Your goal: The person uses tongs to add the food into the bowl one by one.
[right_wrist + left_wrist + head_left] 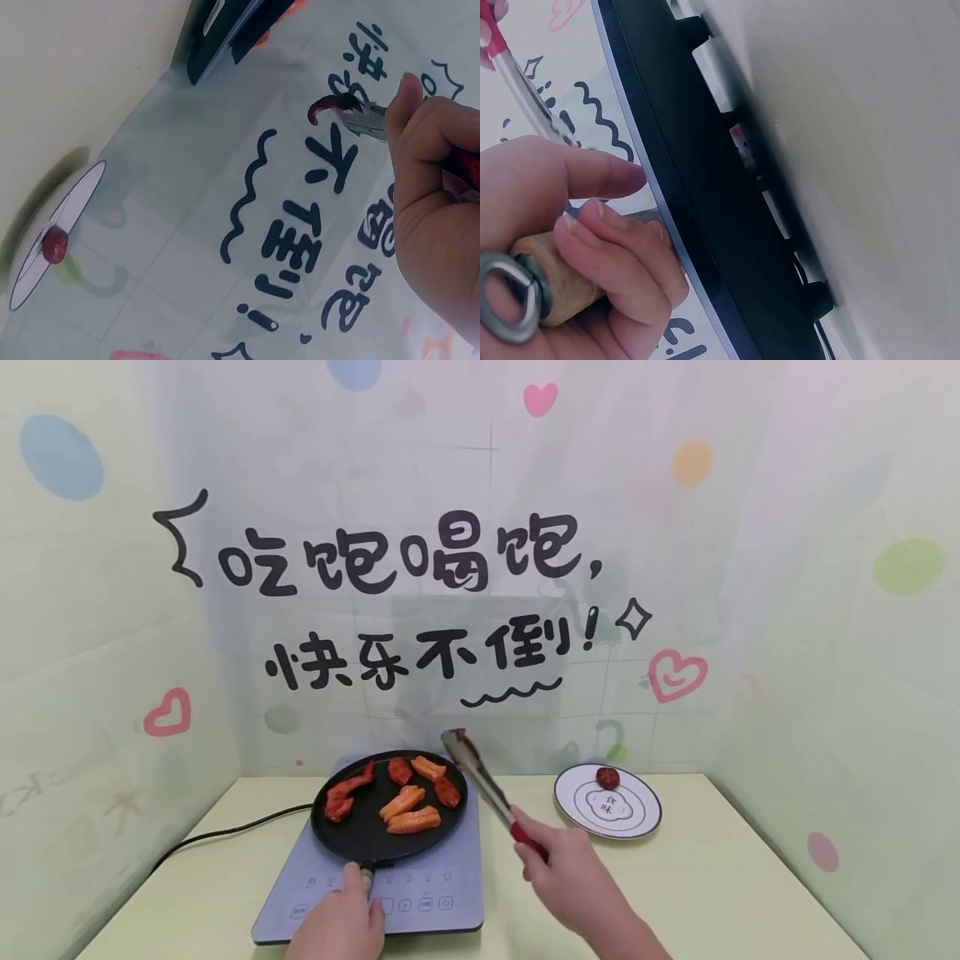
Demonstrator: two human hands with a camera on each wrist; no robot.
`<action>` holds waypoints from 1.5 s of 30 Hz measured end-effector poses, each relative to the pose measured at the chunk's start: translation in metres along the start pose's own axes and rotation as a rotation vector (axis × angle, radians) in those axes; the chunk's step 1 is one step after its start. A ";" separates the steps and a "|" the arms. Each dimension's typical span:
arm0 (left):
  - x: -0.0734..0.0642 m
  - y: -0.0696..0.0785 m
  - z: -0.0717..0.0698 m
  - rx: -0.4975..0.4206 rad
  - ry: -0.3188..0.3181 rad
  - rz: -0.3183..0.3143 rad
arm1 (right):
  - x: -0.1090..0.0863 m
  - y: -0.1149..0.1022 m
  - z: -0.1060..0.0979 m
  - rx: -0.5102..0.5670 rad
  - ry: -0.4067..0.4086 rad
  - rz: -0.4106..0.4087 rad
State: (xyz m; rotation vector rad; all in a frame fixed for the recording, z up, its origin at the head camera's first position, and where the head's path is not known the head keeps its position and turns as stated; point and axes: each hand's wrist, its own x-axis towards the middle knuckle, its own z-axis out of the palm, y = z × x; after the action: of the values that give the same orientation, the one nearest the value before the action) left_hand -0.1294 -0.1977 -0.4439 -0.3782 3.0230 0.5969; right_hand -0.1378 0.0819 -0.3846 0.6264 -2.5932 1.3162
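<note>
My left hand [341,918] grips the wooden handle [559,277] of a flat black frying pan [363,831]. In the head view my right hand [573,868] holds red-handled metal tongs [487,787], raised just right of the pan. Between the tong tips is a small dark reddish piece of food [324,109], curled at one end in the right wrist view. In the pan lie orange ridged pieces [415,820], several in all, and red pieces, among them a long one [348,793] at the left.
Under the pan sits a light induction cooktop [450,877], its black cord [240,821] running off left. A white plate [577,814] with a round dark red piece [608,777] stands at right on the pale table [720,885]. A printed wall covering [420,460] rises behind.
</note>
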 end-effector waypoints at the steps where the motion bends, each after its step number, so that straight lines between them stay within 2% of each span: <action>1: 0.000 0.000 0.000 -0.001 -0.002 0.000 | 0.000 -0.001 0.004 0.003 -0.030 -0.016; 7: 0.001 -0.001 0.000 -0.005 -0.013 0.011 | -0.001 -0.010 0.027 -0.006 -0.198 -0.088; 9: 0.001 -0.001 -0.001 -0.007 -0.013 0.018 | 0.001 -0.013 0.033 -0.015 -0.245 -0.087; 14: 0.001 -0.002 -0.002 -0.008 -0.015 0.021 | 0.008 -0.024 0.045 -0.062 -0.303 -0.069; 21: 0.003 -0.003 -0.001 -0.013 -0.016 0.015 | 0.031 -0.036 0.060 -0.208 -0.239 -0.131; 25: 0.002 -0.004 0.000 -0.022 -0.002 0.028 | 0.043 -0.039 0.069 -0.231 -0.219 -0.095; 31: 0.003 -0.003 0.002 -0.026 0.016 0.044 | 0.054 -0.036 0.079 -0.213 -0.210 -0.009; 45: 0.002 -0.002 0.001 -0.014 0.011 0.052 | 0.058 -0.037 0.092 -0.162 -0.225 0.097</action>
State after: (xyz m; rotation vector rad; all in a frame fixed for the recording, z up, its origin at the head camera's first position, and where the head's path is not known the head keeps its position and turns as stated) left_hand -0.1311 -0.1998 -0.4461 -0.3049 3.0493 0.6222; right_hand -0.1701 -0.0281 -0.3929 0.6619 -2.9085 1.1022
